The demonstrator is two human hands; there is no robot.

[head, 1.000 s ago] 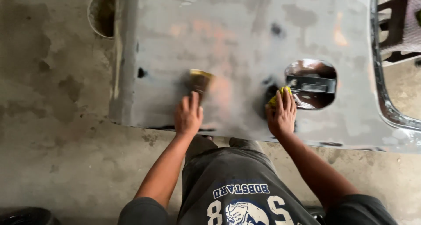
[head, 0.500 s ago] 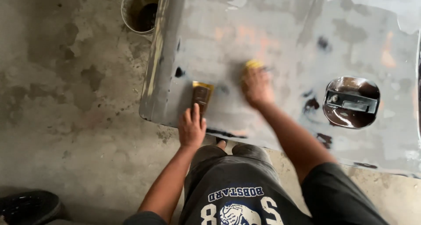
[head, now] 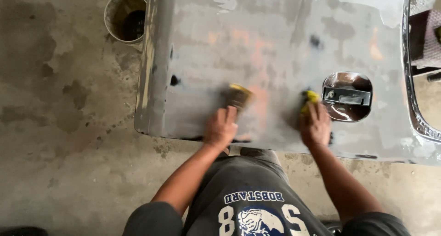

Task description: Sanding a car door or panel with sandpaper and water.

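Grey car door panel [head: 285, 47] flat on concrete floor [head: 59, 139], sanded patchy w/ orange & dark spots. Left hand [head: 221, 127] pressed flat on panel near its front edge, fingers extended onto a yellow-backed sanding pad [head: 239, 96] — pushing down on it, not wrapped around. Right hand [head: 315, 124] curled over a yellow sponge [head: 310, 98], gripping it vs. the panel just beside the chrome handle recess [head: 347, 96]. Bucket [head: 125, 16] on floor by panel's far left corner, well apart from both hands. Chrome trim [head: 413, 107] along right edge.

Risks, prob.: sponge hand so near recess — could catch knuckles or scuff the chrome. Left pad held only by fingertip pressure, could skid out from under. Pad close to the orange patch; too much pressure there may cut through unevenly. Surface looks wet/slick, can't tell for sure.
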